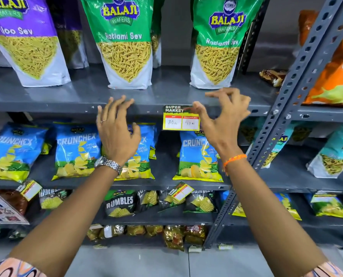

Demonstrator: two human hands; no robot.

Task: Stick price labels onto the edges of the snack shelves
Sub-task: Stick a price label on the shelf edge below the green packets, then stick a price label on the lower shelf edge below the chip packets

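Just to the left of the right hand (224,118), a yellow price label (181,118) hangs from the front edge of the grey snack shelf (46,107), below the two green Ratlami Sev bags (124,43). The right hand is spread, its fingers curled and apart, and closes on nothing; its thumb tip (197,106) lies at the label's upper right corner, and whether it presses the label or only hovers there I cannot tell. The left hand (117,126), well off to the label's other side, is likewise spread and holds nothing, its fingertips (124,101) at the shelf lip.

The label sits level. Its long axis runs along the shelf edge, its dark "Super Market" header is uppermost against the lip, and the two white price boxes face outward, reading upright. Only the header strip overlaps the metal; the lower part hangs free in front of the blue Crunchex packets (196,154).

The risk, as I judge it, lies in that narrow bond. If the header is not rubbed down along its whole width, one corner could lift and the label could swing askew, as the tilted labels (179,193) on the shelf below suggest. A finger dragging sideways as it leaves could also skew it, and a hand brushing upward could nudge the nearer Ratlami Sev bag.
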